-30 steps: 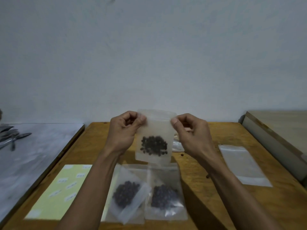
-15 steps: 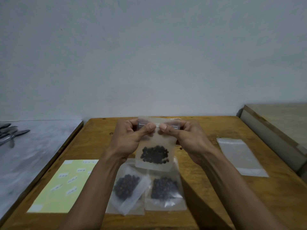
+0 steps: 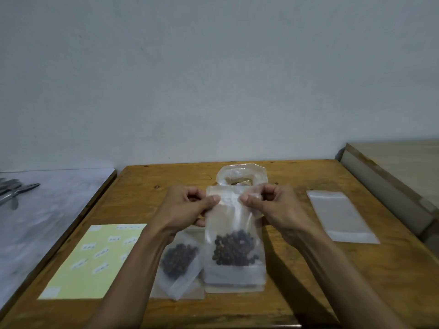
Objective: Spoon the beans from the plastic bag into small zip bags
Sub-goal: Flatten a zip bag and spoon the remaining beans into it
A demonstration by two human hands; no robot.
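Clear plastic, the small zip bag [image 3: 234,236] hangs upright over the wooden table [image 3: 308,281], dark beans [image 3: 234,251] pooled at its bottom. The left hand [image 3: 187,207] and right hand [image 3: 273,205] each pinch its top strip between thumb and curled fingers. Below lie filled zip bags [image 3: 178,264]; behind stands a larger plastic bag [image 3: 242,174]. An empty zip bag [image 3: 339,217] lies right, a yellow label sheet [image 3: 95,262] left, its writing too blurred to read.

The small white labels [image 3: 102,253] on the yellow-green sheet [image 3: 71,279] carry some writing, but it is too blurred to read.
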